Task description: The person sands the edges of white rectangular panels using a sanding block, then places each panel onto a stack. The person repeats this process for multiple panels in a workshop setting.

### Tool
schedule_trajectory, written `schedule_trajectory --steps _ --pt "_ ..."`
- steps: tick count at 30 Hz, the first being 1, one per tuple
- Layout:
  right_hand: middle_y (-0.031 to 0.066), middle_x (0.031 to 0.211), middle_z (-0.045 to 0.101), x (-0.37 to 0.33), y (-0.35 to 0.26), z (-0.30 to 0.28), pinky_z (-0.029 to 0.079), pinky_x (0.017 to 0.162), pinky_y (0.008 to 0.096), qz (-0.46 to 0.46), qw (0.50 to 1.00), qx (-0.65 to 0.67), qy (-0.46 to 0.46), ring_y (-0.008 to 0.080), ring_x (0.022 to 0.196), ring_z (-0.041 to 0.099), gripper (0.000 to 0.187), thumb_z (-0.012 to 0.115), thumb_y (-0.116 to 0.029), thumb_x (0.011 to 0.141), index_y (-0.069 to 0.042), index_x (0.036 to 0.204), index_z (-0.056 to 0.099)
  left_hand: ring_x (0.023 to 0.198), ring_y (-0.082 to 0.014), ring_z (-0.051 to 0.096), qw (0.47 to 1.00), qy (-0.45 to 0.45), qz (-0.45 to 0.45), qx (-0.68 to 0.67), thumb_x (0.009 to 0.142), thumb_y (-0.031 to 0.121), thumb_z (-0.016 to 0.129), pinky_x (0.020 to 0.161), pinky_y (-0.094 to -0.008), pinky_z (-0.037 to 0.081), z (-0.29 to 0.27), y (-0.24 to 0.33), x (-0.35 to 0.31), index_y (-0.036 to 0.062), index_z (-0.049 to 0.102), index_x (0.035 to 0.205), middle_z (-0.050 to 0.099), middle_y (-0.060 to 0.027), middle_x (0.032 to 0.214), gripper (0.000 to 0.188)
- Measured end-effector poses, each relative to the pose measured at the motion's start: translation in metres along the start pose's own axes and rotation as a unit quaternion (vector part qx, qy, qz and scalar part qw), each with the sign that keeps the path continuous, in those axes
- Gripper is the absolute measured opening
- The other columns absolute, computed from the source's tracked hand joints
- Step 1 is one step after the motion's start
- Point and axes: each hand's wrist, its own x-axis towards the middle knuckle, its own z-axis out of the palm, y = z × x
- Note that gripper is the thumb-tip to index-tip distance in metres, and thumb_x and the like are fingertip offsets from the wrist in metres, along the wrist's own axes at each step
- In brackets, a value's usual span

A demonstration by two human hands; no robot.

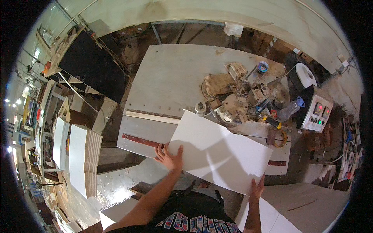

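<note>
A white rectangular panel (221,149) lies tilted across the front of the worktable, its near edge reaching past the table. At its left corner is my left hand (170,158), fingers spread outside the edge and thumb against the panel. My right hand (255,189) grips the near right corner, thumb on one side and fingers round the edge. Just beyond the panel's far edge sits a dusty machine head (235,106) with rollers and a ribbed block. A small pale bottle (200,108) stands by the panel's far left corner.
The grey worktable (171,73) stretches away behind the panel. On its right are a yellow-and-black tool (272,122), a clear plastic bottle (289,110) and a blue tape roll (263,66). A control box (316,110) stands further right. Stacked white panels (79,159) stand left.
</note>
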Motion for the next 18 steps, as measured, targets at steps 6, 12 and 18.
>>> schedule_trajectory --steps 6,12,18 --pt "0.0156 0.169 0.059 -0.016 0.003 0.043 0.048 0.123 0.0431 0.009 0.995 -0.091 0.029 0.0298 0.144 0.061 0.088 0.076 -0.006 0.108 -0.009 0.185 0.032 0.173 -0.0442 0.027 1.000 0.011 0.021 -0.009 0.084 0.067 0.094 0.134 -0.0827 0.009 0.000 -0.025 0.047 0.0236 0.067 0.154 0.052 -0.0113 0.171 0.087" --pt "0.0211 0.169 0.057 -0.047 -0.016 0.098 0.047 0.124 0.0445 -0.026 1.000 -0.009 0.008 0.0297 0.150 0.055 0.090 0.080 -0.015 0.108 -0.004 0.183 0.033 0.173 -0.0443 0.028 0.999 0.012 0.050 -0.018 0.086 0.058 0.097 0.133 -0.0832 0.012 -0.003 -0.052 0.098 0.0232 0.064 0.159 0.047 -0.0157 0.177 0.088" --pt "0.0196 0.173 0.054 -0.059 -0.009 0.148 0.040 0.130 0.0471 0.050 0.997 0.026 0.053 0.0318 0.153 0.053 0.090 0.076 -0.004 0.108 -0.003 0.184 0.029 0.175 -0.0480 0.022 0.995 -0.015 0.060 -0.081 0.083 0.050 0.100 0.132 -0.0871 0.009 -0.007 -0.049 0.090 0.0212 0.058 0.166 0.033 -0.0232 0.187 0.097"
